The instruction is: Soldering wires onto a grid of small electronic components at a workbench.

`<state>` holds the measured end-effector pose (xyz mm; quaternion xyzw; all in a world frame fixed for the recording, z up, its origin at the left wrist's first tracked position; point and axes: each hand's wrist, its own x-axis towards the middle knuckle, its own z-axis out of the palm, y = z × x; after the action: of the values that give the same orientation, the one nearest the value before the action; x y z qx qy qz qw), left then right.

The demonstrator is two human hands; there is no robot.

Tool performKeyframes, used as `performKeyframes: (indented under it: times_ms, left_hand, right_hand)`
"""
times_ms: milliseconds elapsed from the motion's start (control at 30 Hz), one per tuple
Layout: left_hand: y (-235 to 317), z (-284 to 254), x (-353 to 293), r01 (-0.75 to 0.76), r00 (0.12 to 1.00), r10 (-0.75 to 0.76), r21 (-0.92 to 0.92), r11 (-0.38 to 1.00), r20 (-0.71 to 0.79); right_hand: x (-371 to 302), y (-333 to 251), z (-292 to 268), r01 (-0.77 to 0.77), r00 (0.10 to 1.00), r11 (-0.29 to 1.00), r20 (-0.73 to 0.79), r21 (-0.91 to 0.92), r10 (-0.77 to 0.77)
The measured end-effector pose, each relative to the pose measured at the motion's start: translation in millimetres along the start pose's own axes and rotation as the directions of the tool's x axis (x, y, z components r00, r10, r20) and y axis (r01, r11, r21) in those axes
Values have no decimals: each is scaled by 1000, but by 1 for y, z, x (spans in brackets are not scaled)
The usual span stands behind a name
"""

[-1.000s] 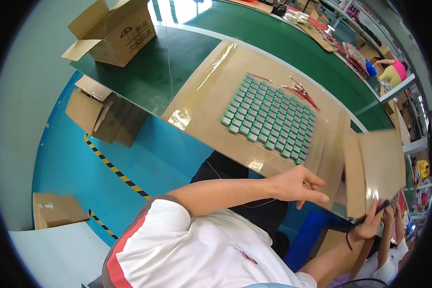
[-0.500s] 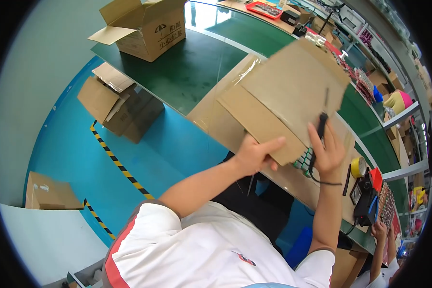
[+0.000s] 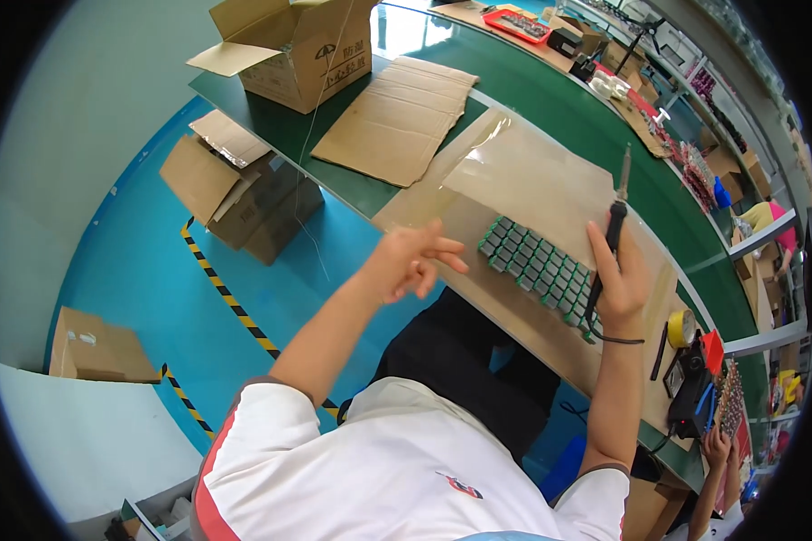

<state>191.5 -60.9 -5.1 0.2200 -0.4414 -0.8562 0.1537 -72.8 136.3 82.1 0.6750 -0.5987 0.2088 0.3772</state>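
My right hand [image 3: 621, 284] is closed around the black handle of a soldering iron [image 3: 617, 212], its metal tip pointing up and away. The iron's cord runs down past my wrist. Beside that hand lies a block of small grey rectangular parts [image 3: 534, 269] with green edges, set close together in rows on the brown work surface. My left hand [image 3: 415, 263] holds nothing; its fingers are apart, near the front edge of the table, left of the grey parts. Farther off, a flat cardboard sheet [image 3: 397, 117] lies across the green tabletop and the brown surface.
An open carton [image 3: 307, 68] stands at the far left of the table, with another carton [image 3: 244, 194] below it. Right of me are yellow tape [image 3: 681, 328] and a black soldering station [image 3: 692, 397]. A co-worker's hands [image 3: 716, 448] work at lower right.
The cardboard sheet, previously held up over the grey parts, now lies at the far left of them. My left hand has let go of it and drawn back left. The right hand keeps the iron.
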Motion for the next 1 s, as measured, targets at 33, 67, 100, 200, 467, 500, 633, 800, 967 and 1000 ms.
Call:
performKeyframes:
  times_ms: [33,67,100,200,467,500,633,800,967,1000]
  left_hand:
    - [-3,13,-6,3,1000,-3,-2,1000,-5]
    - [-7,28,-13,-90,994,87,59,994,64]
    - [-10,41,-16,-191,976,176,112,975,132]
    - [-2,68,-29,-261,950,238,92,961,204]
    - [-7,69,-78,-573,813,580,107,812,-50]
    - [-7,54,-90,-654,739,669,149,741,-85]
    - [-4,-58,-151,-826,467,855,234,513,-227]
    - [-20,-179,-185,-833,404,672,53,550,-621]
    - [-74,-283,-154,-715,428,386,-46,697,-817]
    - [-80,-295,-146,-710,420,331,-79,700,-845]
  right_hand:
    - [-9,-1,-5,-77,995,996,64,47,74]
    - [-11,-3,-9,-33,999,999,30,34,32]
    - [-12,-4,-11,17,1000,1000,-5,23,-17]
    - [-13,-27,-27,18,1000,997,0,80,-18]
    - [-33,-45,-14,-56,993,933,-76,356,89]
    - [-43,-44,-10,-49,993,932,-81,360,83]
    - [-87,-20,-9,-428,719,38,314,903,620]
    - [-107,-4,-7,-326,868,620,-33,714,495]
    - [-89,-17,-20,-187,950,910,-166,371,264]
    - [-88,-17,-22,-186,960,933,-147,309,240]
